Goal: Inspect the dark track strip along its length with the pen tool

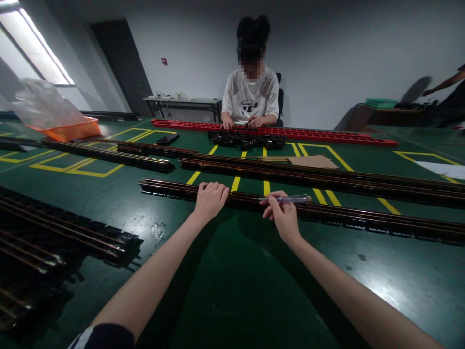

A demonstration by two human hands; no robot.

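A long black rail (174, 189) with thin copper-coloured strips lies across the green table in front of me. My left hand (211, 199) rests on it with the fingers curled over its far edge. Just to the right, my right hand (283, 215) grips a screwdriver (296, 199) with a clear handle. The screwdriver lies nearly level above the rail, its thin shaft pointing left. Whether its tip touches the rail, I cannot tell.
More black rails (327, 182) lie behind, and a stack of them (72, 228) sits at the left. Across the table a person (250, 97) handles black parts (247, 140) beside a red slotted rail (327, 134). Cardboard (312, 162), a phone (167, 139) and an orange bin (78, 130) are on the table.
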